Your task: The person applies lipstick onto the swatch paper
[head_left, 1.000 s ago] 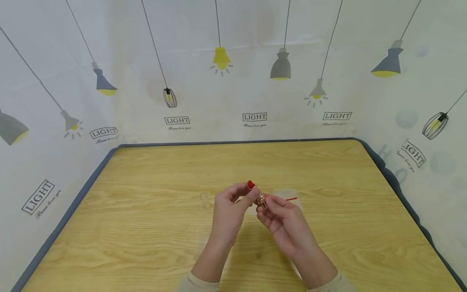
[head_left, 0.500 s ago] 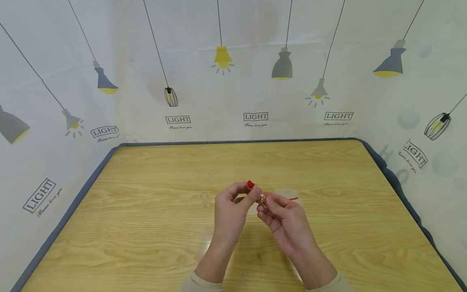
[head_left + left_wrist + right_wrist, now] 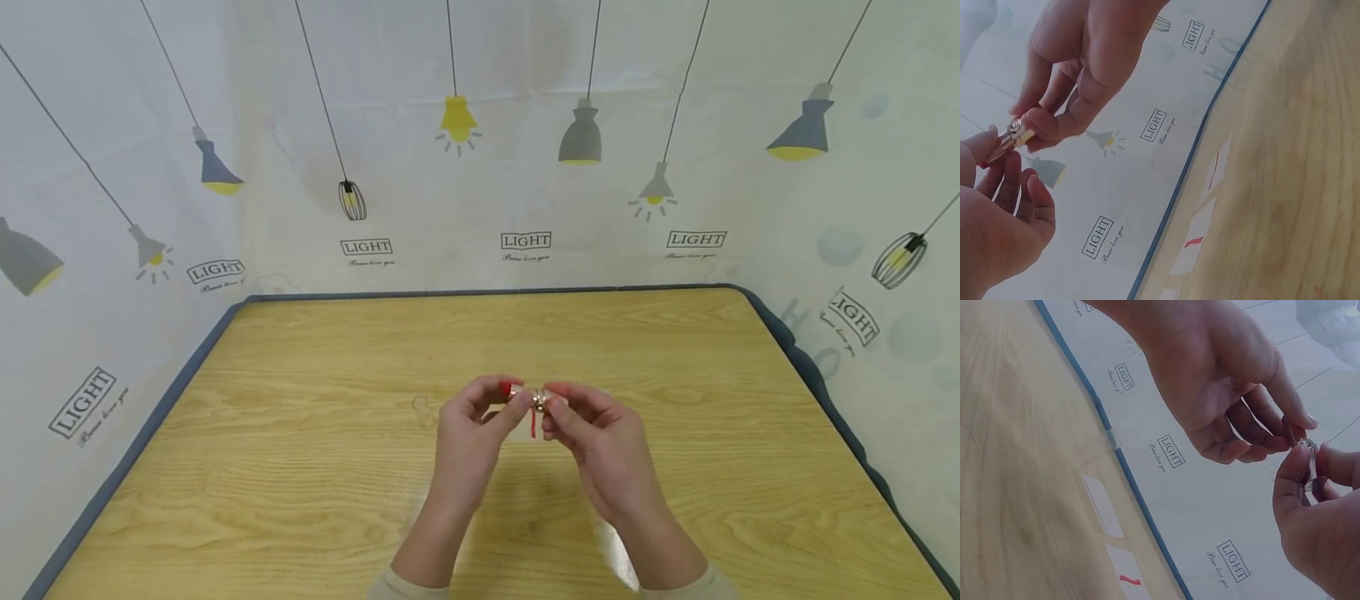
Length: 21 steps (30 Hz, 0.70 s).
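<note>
Both hands hold a small gold lipstick (image 3: 539, 401) between them, above the middle of the table. Its red end (image 3: 506, 388) shows by my left index finger. My left hand (image 3: 471, 429) pinches the tube between thumb and index finger on the red side. With thumb and fingers my right hand (image 3: 611, 437) grips the other end. In the left wrist view the gold lipstick (image 3: 1009, 145) lies across the fingertips of both hands. The right wrist view shows its shiny tube (image 3: 1311, 467), partly hidden by the fingers.
Behind the hands, white paper pieces (image 3: 1184, 261) lie on the wooden table (image 3: 300, 467); one bears a red stroke (image 3: 1194, 242). A small clear object (image 3: 422, 409) sits left of the hands. A printed curtain (image 3: 420, 200) borders the table.
The lipstick has turned from slanted to nearly level, its red end lower. My right hand has shifted slightly right and up, uncovering a red stroke below the tube.
</note>
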Motion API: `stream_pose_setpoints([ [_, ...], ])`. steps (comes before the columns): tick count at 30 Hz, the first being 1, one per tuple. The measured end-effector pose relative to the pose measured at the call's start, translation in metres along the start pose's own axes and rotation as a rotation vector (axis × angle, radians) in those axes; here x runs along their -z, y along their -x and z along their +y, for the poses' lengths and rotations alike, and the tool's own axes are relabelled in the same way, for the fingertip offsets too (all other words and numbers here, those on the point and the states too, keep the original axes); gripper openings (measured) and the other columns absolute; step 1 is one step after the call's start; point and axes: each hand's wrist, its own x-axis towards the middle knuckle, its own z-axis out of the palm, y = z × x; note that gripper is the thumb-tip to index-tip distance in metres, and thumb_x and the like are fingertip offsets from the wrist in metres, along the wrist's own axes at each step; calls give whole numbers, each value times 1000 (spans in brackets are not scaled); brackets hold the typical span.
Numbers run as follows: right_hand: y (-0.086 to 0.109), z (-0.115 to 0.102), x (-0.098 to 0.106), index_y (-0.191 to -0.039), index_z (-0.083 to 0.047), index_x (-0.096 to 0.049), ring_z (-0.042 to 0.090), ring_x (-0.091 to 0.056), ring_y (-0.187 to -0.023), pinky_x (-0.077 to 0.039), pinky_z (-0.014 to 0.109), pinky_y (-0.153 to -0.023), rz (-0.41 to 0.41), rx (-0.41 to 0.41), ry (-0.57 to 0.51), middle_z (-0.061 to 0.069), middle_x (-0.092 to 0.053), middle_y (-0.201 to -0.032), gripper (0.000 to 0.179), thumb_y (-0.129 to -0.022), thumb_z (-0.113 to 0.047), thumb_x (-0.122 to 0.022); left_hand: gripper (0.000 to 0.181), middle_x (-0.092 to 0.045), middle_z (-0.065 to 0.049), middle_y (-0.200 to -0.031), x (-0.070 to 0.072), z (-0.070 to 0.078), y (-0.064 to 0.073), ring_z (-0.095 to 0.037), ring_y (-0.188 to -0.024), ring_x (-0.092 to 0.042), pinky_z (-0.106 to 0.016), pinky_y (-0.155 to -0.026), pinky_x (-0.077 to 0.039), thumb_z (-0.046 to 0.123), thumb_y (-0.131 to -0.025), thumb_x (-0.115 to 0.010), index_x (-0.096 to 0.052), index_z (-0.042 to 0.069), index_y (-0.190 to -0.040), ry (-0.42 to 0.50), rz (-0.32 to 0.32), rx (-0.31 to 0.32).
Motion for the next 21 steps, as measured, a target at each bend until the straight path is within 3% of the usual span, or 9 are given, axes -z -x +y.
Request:
stream_pose_setpoints([
  [5,2,-3,0,-116,-18,-79,8,-69,-84,-61,20,-80,-59,85,-43,-5,-77,-101,29,-101,4,-68,22,-74,3,-100,3,2,0,-13,-96,-69,-26,-84,-59,13,-96,-81,-75,1,-114,67,-43,20],
  [11,2,-4,3,-112,-14,-80,7,-72,-82,-62,20,-80,-94,120,-58,-4,-79,-101,26,-101,5,-67,29,-73,5,-102,4,6,2,-11,-101,-70,-26,-90,-61,4,-94,-79,-70,-5,-120,140,-114,22],
  [15,1,-5,4,-110,-15,-81,7,-72,-80,-62,21,-80,-110,111,-44,-4,-79,-96,26,-101,5,-67,26,-73,6,-101,5,6,3,-11,-99,-70,-26,-89,-60,3,-94,-79,-70,-6,-117,123,-124,12],
  [21,0,-7,6,-108,-16,-83,7,-73,-79,-63,21,-80,-125,110,-34,-4,-79,-93,26,-101,4,-68,21,-75,6,-99,4,7,3,-13,-94,-71,-26,-85,-60,9,-93,-82,-75,0,-111,47,-84,-5],
])
